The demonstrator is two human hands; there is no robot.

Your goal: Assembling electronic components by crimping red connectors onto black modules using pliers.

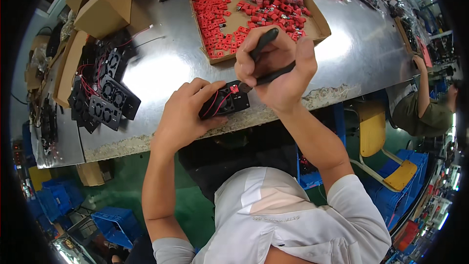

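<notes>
Largest item: a silver, smooth sheet-metal counter (117, 139), its front edge rough and mottled. Toward the far side of it stands a shallow, rectangular brown cardboard tray (320, 19). Left of the tray, an angular brown cardboard box (105, 12) stands with flaps raised. Nearer on that side lies a loose heap of flat black fan panels with red wires (105, 111).

Left hand (183, 110): grip closed around the left end of the workpiece. Right hand (288, 87): grip wrapped around a tool, its two handles spread apart.

The tool is a pair of metal pliers with curved black handles (277, 74); its head points left, at the workpiece. The workpiece, a black rectangular fan panel (240, 101), is positioned over the counter's front edge, between the hands; whether it rests there cannot be told.

Smallest: numerous small red blocks (212, 24) in the tray, and a single small red square block (234, 89) on the workpiece, just beside the tool's head. Contact cannot be determined.
</notes>
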